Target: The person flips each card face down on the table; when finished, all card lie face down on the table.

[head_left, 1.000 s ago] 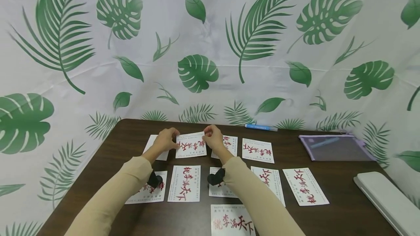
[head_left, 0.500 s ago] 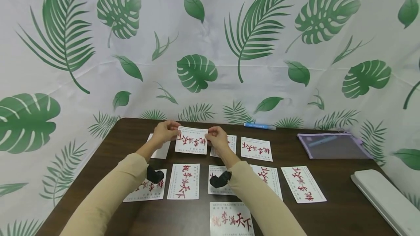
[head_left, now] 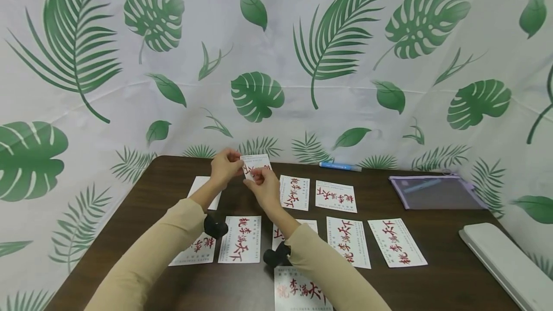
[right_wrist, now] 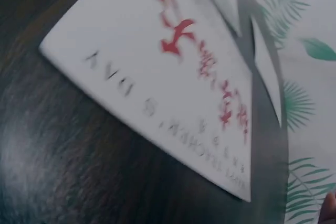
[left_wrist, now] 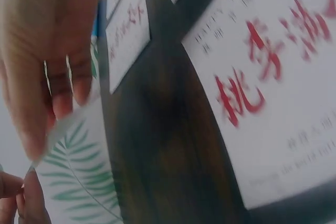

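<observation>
1. your left hand [head_left: 224,167] pinches the left edge of a white card [head_left: 255,163], lifted above the far side of the dark table [head_left: 432,282].
2. your right hand [head_left: 263,187] pinches the same card from below, fingers curled round its lower edge.
3. printed cards [head_left: 336,196] lie flat in rows on the table to the right.
4. further right lie a blue pen [head_left: 340,166] and a purple pouch [head_left: 436,193].

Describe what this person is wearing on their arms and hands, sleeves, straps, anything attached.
Both arms wear long, plain beige sleeves that end at the wrists. The left hand and right hand are bare, with no gloves, and no rings are discernible. A small black camera unit sits under each wrist, at the left cuff and the right cuff. No cables show.
</observation>
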Action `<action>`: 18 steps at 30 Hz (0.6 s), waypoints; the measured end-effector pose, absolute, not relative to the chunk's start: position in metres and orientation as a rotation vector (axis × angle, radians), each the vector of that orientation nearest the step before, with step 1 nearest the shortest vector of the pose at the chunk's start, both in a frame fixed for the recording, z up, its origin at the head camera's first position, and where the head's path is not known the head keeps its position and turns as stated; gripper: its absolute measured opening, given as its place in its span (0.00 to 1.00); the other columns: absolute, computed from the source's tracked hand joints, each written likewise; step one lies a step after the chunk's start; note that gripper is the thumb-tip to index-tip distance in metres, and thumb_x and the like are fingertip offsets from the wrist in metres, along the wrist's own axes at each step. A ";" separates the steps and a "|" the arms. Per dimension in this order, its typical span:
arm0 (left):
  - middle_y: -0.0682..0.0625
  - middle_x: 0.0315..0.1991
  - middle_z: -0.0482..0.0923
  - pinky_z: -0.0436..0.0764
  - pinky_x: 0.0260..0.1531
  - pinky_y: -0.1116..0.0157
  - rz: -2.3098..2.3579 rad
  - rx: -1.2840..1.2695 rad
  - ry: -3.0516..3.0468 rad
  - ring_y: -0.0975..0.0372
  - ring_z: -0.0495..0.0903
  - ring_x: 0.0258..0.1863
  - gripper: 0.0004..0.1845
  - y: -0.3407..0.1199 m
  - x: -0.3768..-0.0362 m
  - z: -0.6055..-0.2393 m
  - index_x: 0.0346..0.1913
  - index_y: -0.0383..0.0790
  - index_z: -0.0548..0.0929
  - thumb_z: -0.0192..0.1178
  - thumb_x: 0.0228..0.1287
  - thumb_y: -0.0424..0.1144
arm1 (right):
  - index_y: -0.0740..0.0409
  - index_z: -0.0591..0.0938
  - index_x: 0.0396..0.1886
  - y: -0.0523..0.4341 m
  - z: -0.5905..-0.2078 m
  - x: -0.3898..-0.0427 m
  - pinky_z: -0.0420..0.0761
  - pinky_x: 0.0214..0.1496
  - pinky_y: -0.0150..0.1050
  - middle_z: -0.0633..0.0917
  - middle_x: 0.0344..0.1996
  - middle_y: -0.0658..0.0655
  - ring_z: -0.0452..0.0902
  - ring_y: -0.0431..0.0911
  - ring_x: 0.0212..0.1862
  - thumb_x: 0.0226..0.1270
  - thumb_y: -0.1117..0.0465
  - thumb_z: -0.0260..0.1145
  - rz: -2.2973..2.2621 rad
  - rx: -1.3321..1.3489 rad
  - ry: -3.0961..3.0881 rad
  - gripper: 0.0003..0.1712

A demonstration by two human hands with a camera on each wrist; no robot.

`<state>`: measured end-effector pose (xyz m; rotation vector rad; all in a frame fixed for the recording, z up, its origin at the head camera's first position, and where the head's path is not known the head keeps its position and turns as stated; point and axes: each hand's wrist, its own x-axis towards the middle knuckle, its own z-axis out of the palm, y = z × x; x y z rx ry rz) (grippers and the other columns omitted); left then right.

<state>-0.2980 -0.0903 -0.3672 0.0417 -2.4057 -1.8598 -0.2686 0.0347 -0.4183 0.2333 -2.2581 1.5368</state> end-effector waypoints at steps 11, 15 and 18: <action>0.33 0.47 0.78 0.84 0.34 0.63 -1.878 -0.129 -2.312 0.49 0.81 0.42 0.12 -0.067 -0.292 -0.352 0.45 0.27 0.74 0.57 0.57 0.26 | 0.61 0.82 0.37 0.046 -0.416 -0.271 0.76 0.32 0.36 0.79 0.28 0.56 0.75 0.46 0.30 0.54 0.72 0.68 1.109 0.349 -2.177 0.10; 0.35 0.48 0.79 0.83 0.36 0.64 -1.780 -0.178 -2.339 0.49 0.81 0.44 0.15 -0.067 -0.291 -0.349 0.47 0.28 0.75 0.62 0.58 0.30 | 0.63 0.81 0.40 0.054 -0.410 -0.274 0.76 0.31 0.36 0.79 0.27 0.58 0.75 0.47 0.30 0.55 0.74 0.66 1.194 0.308 -2.117 0.12; 0.36 0.49 0.79 0.81 0.45 0.60 -1.672 -0.133 -2.374 0.48 0.80 0.47 0.19 -0.074 -0.292 -0.353 0.51 0.30 0.75 0.64 0.58 0.32 | 0.64 0.81 0.41 0.059 -0.407 -0.276 0.75 0.30 0.32 0.79 0.25 0.58 0.75 0.45 0.28 0.55 0.74 0.66 1.350 0.202 -2.090 0.13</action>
